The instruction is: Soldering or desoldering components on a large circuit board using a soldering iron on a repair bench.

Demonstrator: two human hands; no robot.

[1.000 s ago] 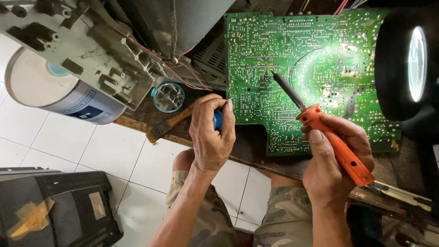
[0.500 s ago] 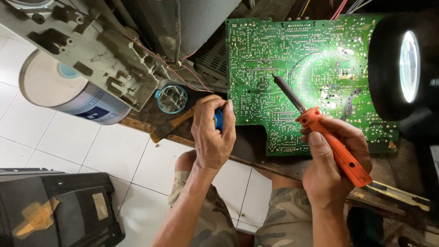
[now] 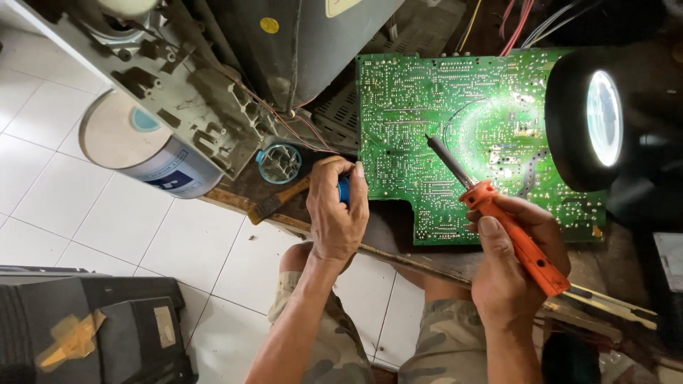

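While a lit magnifier throws its glare over the bench, a person works above a bare circuit board with both hands occupied.

Right hand: the right hand [image 3: 514, 267] is closed around the orange handle of a soldering iron [image 3: 494, 210], thumb laid along the top, a grip that appears meant to steady the long shaft.
Iron tip: the dark tip hangs over the solder side of the green circuit board [image 3: 427, 107], near the bright patch; whether it touches the board cannot be told.
Left hand: the left hand [image 3: 338, 210] is curled shut on a small blue object [image 3: 344, 189], mostly hidden by the fingers, held at the board's near left edge, seemingly kept close to the iron.
Board: it lies flat, solder side up, on a worn wooden bench [image 3: 398, 235], its notched corner toward the person.
Magnifier lamp: the round black lamp [image 3: 594, 117] sits over the board's right end, its light falling on the area beside the tip.
Brush: a wooden-handled brush [image 3: 277, 203] lies on the bench left of the left hand.
Blue ring: a small round blue-rimmed holder [image 3: 279, 162] rests just beyond the brush.
Surroundings: a grey television chassis [image 3: 185, 92] stands behind, and a white cylindrical can [image 3: 149, 153] sits on the tiled floor [image 3: 85, 227].
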